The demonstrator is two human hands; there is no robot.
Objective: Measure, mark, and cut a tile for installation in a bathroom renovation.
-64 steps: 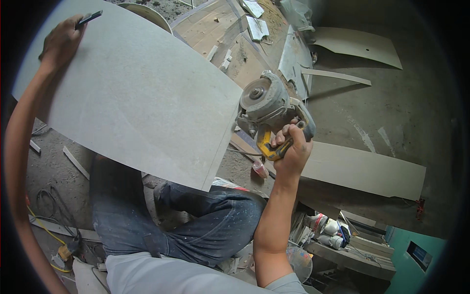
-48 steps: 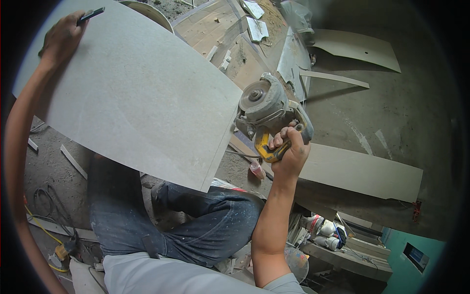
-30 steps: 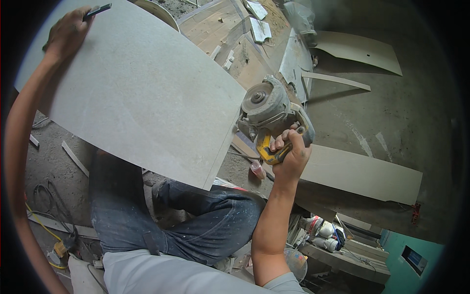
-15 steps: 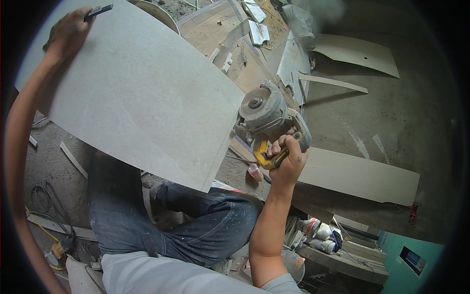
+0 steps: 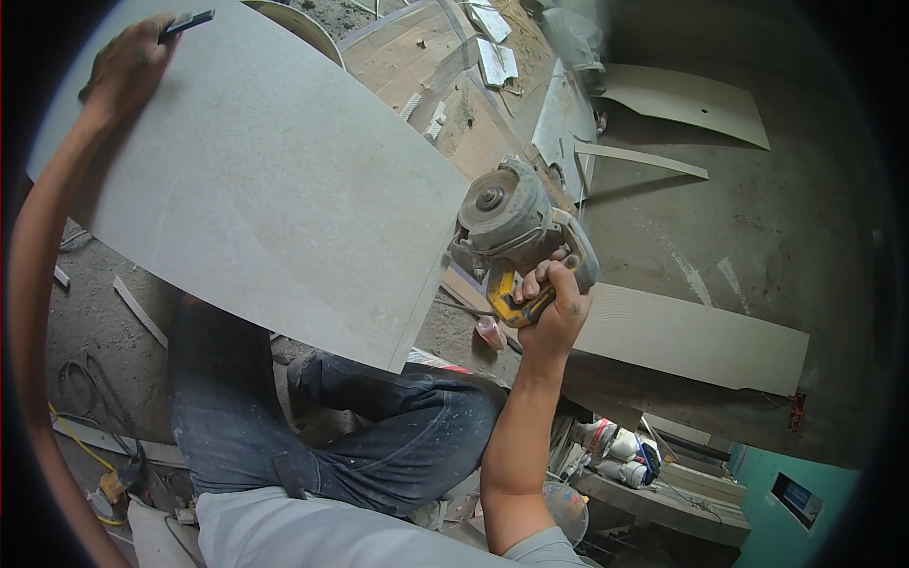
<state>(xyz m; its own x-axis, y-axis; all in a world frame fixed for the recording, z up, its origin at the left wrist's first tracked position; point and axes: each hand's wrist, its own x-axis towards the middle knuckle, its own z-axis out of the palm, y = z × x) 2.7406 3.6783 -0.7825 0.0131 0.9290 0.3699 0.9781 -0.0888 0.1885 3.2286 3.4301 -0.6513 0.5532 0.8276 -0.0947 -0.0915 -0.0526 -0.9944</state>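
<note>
A large pale tile [image 5: 265, 189] lies tilted above my knees, with a thin line along its right end. My left hand [image 5: 128, 66] is closed round a slim dark stick [image 5: 187, 26] on the tile's far-left part. My right hand [image 5: 554, 308] grips the yellow handle of a dusty circular saw [image 5: 511, 227], whose round blade sits at the tile's right edge; whether blade and tile touch, I cannot tell.
Dusty cardboard [image 5: 454, 104] with white scraps lies beyond the tile. Cut pale panels [image 5: 691, 336] and a narrow strip [image 5: 644, 158] are on the right. Coiled cables [image 5: 95, 379] lie lower left; a cluttered ledge [image 5: 663, 502] is lower right.
The saw and my right hand have shifted slightly down and left. A grey haze at the top right grew, then thinned. My left hand stays on the tile.
</note>
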